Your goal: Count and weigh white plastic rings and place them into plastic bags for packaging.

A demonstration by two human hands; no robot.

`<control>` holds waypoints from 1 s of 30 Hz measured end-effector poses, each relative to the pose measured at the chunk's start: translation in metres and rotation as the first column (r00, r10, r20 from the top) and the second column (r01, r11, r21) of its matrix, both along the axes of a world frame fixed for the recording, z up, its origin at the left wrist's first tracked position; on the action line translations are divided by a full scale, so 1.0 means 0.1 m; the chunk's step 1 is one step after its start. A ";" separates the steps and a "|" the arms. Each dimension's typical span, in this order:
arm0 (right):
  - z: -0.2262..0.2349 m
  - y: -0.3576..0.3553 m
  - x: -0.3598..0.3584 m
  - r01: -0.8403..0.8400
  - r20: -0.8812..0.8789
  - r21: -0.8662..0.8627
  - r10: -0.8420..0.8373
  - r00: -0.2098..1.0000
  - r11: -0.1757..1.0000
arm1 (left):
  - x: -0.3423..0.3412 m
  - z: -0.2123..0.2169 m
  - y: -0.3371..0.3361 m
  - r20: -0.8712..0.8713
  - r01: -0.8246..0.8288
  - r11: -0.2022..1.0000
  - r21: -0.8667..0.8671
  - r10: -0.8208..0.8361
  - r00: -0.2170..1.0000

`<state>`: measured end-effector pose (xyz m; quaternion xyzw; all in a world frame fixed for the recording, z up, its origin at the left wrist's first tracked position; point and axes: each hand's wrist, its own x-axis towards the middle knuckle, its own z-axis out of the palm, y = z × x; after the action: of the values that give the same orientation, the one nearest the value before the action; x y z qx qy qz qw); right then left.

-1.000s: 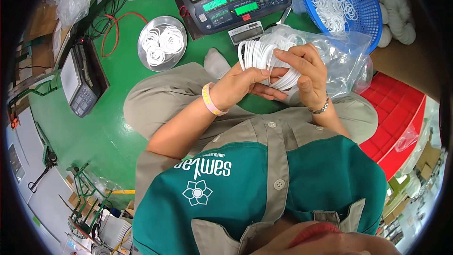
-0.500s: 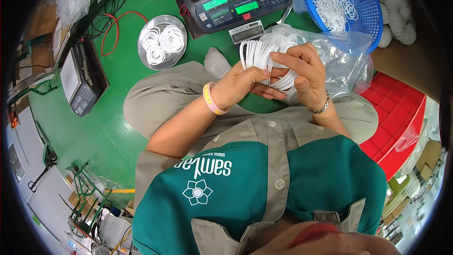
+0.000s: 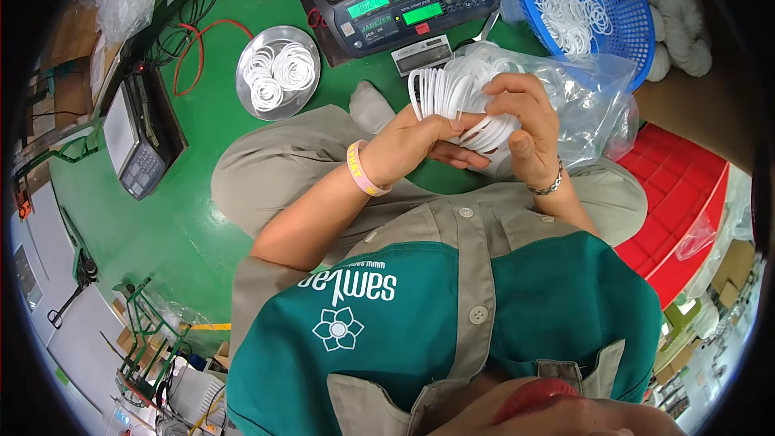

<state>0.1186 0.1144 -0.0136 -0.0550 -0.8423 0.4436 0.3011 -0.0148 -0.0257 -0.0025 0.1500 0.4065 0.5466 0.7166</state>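
Observation:
A thick bundle of thin white rings hangs on my left hand, which is closed around its lower side. The thumb presses on the rings, and some fingers pass inside or behind them. My right hand is at the bundle's right end, fingers curved and the thumb apart from them. Its fingertips are beside or lightly touching the rings; exact contact is hard to make out. Behind the bundle, a clear plastic bag with more white rings lies near my right knee.
A round metal dish of white rings sits left of a large counting scale. In front of that scale is a calculator. A blue basket holds loose rings at far right. Another scale stands left, and red padding lies right.
My right hand's fingers have drawn slightly right, away from the middle of the bundle. The rings fan out a little more. My left hand stays nearly in place.

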 end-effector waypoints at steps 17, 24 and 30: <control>0.01 -0.01 0.01 -0.003 0.081 0.005 0.003 0.997 1.000 | 0.01 -0.03 -0.02 0.010 -0.017 1.000 0.024 0.017 1.000; 0.00 -0.02 0.00 -0.022 0.084 0.016 0.020 0.996 1.000 | 0.02 -0.01 -0.01 -0.026 -0.005 1.000 -0.017 0.004 1.000; -0.01 -0.02 0.01 -0.041 0.087 0.031 0.038 0.996 0.999 | 0.02 0.02 0.00 -0.024 -0.020 0.999 -0.044 0.019 1.000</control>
<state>0.1199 0.1129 -0.0141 -0.0525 -0.8626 0.4327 0.2567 -0.0123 -0.0261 -0.0001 0.1365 0.4284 0.5427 0.7095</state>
